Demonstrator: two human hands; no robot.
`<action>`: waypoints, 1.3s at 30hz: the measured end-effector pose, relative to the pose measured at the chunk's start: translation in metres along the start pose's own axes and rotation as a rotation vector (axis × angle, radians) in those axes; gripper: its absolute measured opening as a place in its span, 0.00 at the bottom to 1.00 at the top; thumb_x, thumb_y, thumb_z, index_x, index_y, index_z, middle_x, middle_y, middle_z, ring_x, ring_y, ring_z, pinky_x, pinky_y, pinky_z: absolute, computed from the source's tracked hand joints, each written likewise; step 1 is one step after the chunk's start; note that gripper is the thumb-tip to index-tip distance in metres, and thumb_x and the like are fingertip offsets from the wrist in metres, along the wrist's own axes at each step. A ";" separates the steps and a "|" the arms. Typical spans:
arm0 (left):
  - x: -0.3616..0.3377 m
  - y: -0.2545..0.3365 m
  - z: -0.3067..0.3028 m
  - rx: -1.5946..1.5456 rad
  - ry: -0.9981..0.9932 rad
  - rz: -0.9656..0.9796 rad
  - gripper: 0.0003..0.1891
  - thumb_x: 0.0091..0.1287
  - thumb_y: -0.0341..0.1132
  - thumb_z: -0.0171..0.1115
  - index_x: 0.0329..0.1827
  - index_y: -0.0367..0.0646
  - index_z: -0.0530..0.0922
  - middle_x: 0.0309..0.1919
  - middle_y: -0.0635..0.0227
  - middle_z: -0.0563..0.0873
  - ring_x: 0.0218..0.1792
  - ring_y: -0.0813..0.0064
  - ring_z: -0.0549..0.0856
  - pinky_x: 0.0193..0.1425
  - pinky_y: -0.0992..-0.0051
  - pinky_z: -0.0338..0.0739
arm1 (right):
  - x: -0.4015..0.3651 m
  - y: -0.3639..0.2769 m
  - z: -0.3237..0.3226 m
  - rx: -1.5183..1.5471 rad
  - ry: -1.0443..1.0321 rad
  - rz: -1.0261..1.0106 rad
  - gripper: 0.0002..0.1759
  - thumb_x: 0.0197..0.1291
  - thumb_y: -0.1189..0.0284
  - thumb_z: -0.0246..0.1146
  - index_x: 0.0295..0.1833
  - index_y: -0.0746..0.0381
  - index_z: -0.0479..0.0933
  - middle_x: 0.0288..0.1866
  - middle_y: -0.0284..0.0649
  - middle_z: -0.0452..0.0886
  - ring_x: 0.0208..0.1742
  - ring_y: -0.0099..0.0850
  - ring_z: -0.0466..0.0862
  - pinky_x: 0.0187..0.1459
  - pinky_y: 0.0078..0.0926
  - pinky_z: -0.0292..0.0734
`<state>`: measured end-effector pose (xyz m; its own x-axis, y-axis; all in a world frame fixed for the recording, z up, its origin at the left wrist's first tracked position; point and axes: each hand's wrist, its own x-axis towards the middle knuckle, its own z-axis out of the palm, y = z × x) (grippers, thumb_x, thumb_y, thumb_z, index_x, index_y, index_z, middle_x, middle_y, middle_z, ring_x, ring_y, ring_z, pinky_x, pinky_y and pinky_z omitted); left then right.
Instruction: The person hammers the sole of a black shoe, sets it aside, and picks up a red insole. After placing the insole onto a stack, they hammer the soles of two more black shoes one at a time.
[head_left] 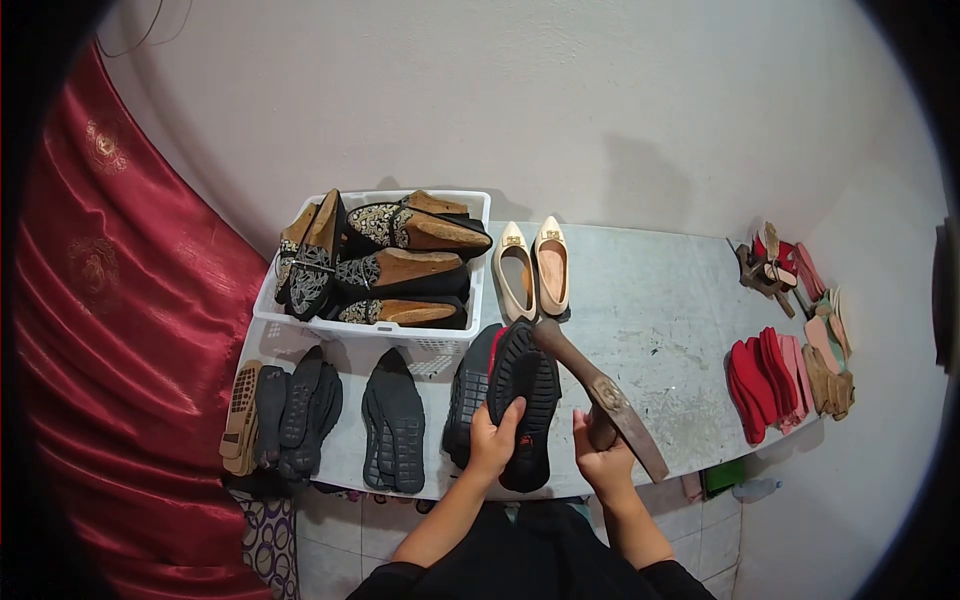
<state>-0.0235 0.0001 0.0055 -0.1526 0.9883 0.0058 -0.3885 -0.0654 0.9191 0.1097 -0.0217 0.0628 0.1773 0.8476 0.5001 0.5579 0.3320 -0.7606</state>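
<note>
My left hand (pixel 494 443) is closed around a black shoe sole (pixel 527 375), thumb across its ridged tread, with a small red mark near the lower end. My right hand (pixel 605 462) grips the short handle of a cobbler's hammer (pixel 627 420). Its long, worn brown head slants from the sole's upper end down to the right of my fist. Behind the held sole, more black soles (pixel 468 395) with a red edge lie in a stack on the table. A pair of cream pointed flats (pixel 515 275) stands just beyond.
A white plastic basket (pixel 262 300) of patterned black shoes on wooden lasts stands back left. Black soles (pixel 393 425) and tan soles (pixel 241 415) line the table's front edge. Red insoles (pixel 755 390) and tools (pixel 765 275) are at the right end. A red curtain (pixel 130 330) hangs left.
</note>
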 end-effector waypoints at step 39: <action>0.029 0.010 -0.020 -0.257 0.378 0.022 0.16 0.69 0.39 0.49 0.47 0.33 0.73 0.39 0.61 0.81 0.35 0.71 0.82 0.39 0.74 0.78 | -0.027 -0.016 -0.025 0.059 -0.477 0.167 0.11 0.43 0.68 0.67 0.34 0.58 0.78 0.23 0.41 0.79 0.23 0.38 0.80 0.25 0.27 0.72</action>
<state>-0.0498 0.0258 0.0076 -0.4657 0.8696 -0.1642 -0.5872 -0.1648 0.7925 0.1157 -0.0599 0.0721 -0.1377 0.9813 0.1349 0.5041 0.1866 -0.8432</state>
